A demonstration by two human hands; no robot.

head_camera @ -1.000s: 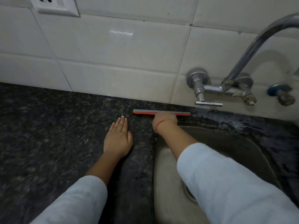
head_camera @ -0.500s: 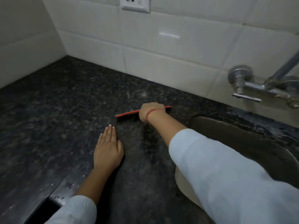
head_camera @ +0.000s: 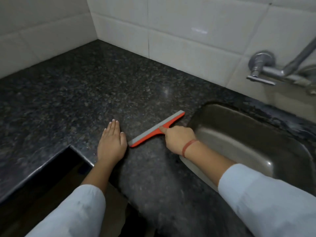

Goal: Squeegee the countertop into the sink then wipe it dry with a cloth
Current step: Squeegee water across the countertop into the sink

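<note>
- Right hand [head_camera: 178, 138] grips the orange squeegee [head_camera: 156, 129]; sink [head_camera: 256, 134] rim just right of it.
- Left hand [head_camera: 112, 142] lies flat, fingers together, beside the blade's near end; bare countertop [head_camera: 85, 93] beyond.
- Squeegee handle is hidden inside the fist.

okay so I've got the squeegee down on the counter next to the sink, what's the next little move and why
Probably pull the squeegee rightward toward the sink. Your right hand grips its handle, the blade lies on the countertop just left of the basin rim, and your left hand rests flat beside the blade's near end.
</note>
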